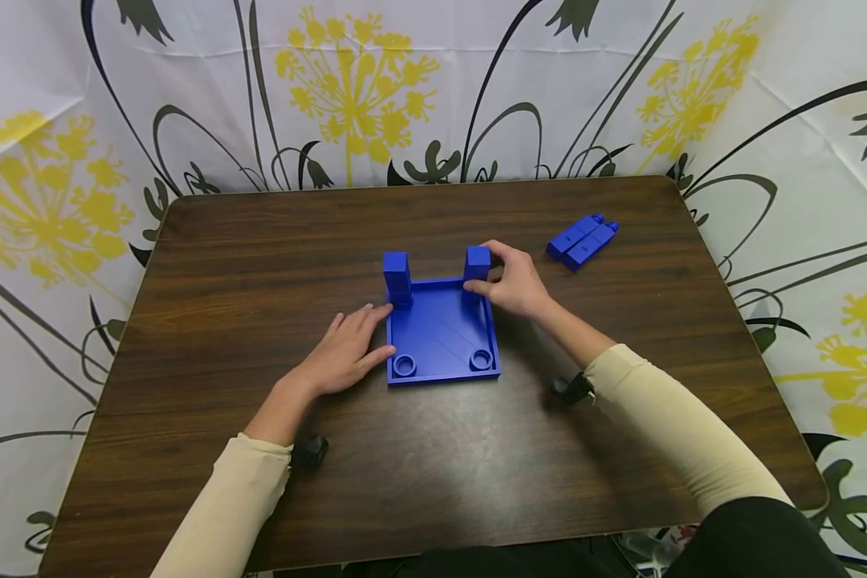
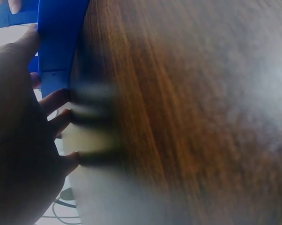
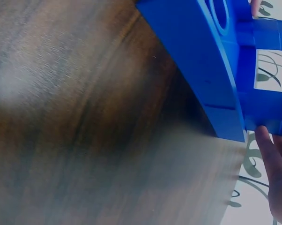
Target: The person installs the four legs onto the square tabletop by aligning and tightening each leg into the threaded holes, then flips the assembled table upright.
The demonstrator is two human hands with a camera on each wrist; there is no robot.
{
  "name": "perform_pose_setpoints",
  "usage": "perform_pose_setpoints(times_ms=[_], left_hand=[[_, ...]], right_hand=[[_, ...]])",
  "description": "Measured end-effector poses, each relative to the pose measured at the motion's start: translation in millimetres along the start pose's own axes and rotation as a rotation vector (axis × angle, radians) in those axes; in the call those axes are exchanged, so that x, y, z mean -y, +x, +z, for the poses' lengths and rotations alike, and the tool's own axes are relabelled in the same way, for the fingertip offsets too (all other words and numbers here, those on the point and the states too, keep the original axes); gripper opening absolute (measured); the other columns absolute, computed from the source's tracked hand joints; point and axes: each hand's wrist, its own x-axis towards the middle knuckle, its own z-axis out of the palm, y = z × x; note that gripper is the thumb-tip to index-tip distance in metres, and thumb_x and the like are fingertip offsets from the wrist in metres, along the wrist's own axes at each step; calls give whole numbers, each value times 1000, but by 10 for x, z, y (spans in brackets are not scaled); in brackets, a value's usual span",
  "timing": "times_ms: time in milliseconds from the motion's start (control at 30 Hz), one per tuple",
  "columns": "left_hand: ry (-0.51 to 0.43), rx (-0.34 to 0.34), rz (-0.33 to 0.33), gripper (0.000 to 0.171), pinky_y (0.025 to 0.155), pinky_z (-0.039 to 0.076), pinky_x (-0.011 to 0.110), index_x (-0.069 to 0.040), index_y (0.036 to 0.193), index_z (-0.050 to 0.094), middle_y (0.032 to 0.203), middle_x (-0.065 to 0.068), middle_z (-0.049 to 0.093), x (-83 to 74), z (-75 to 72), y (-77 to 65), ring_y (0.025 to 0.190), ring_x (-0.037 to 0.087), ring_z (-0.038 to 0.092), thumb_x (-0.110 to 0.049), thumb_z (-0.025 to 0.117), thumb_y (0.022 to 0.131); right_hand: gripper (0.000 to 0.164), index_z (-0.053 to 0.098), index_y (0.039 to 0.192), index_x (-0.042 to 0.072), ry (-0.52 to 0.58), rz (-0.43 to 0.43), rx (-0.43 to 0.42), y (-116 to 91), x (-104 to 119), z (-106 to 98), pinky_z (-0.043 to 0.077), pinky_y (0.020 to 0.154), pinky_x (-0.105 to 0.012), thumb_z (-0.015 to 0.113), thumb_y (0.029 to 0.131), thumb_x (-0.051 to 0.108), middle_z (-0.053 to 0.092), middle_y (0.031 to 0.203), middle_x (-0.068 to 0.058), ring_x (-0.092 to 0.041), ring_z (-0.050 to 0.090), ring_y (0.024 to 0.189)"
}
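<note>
A blue square base (image 1: 441, 331) with a low rim lies on the table, round sockets (image 1: 405, 366) at its two near corners. Square blue posts stand upright at both far corners, one far left (image 1: 397, 277) and one far right (image 1: 478, 260). My right hand (image 1: 518, 282) holds the far-right post between thumb and fingers; the right wrist view shows fingers against that post (image 3: 267, 110). With fingers extended, my left hand (image 1: 343, 349) touches the base's left side, thumb near the left socket. In the left wrist view, fingertips reach the base's outer wall (image 2: 61, 42).
Two loose blue posts (image 1: 581, 241) with pegs on their ends lie side by side at the back right of the brown wooden table (image 1: 260, 249). A patterned curtain (image 1: 433, 88) hangs behind the table's far edge.
</note>
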Motion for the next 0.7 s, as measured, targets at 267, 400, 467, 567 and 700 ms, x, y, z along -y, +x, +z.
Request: perform_pose_setpoints(times_ms=[267, 400, 467, 567, 700], left_hand=[[8, -25, 16, 69, 112, 9, 64, -16, 156, 24, 156, 16, 29, -15, 9, -1, 146, 33, 19, -52, 44, 101], [4, -31, 29, 69, 111, 9, 66, -15, 155, 25, 155, 18, 30, -19, 5, 1, 146, 35, 20, -53, 45, 101], [11, -30, 29, 70, 111, 10, 65, -15, 156, 25, 155, 17, 30, -10, 14, 6, 146, 35, 20, -54, 44, 101], [16, -22, 23, 70, 112, 9, 64, -16, 156, 23, 156, 16, 29, -3, 9, 5, 146, 33, 19, -54, 43, 101], [15, -8, 11, 70, 113, 8, 62, -17, 157, 22, 157, 15, 27, 2, 0, -1, 147, 31, 18, -54, 42, 101]], right_hand=[[43, 62, 114, 4, 25, -17, -101, -65, -21, 90, 57, 77, -37, 85, 78, 10, 66, 103, -12, -25, 66, 98], [42, 63, 112, 3, 54, -24, -115, -71, -31, 100, 57, 79, -38, 85, 77, 9, 66, 102, -13, -27, 64, 101], [42, 63, 113, 3, 57, -17, -106, -74, -33, 91, 56, 81, -40, 84, 78, 10, 66, 103, -13, -27, 64, 102], [42, 63, 115, 5, 32, -8, -83, -63, -34, 75, 54, 85, -42, 84, 79, 13, 67, 105, -11, -26, 64, 101], [42, 62, 115, 6, -5, -16, -34, -52, -22, 35, 51, 87, -42, 83, 81, 16, 68, 107, -9, -25, 65, 102]])
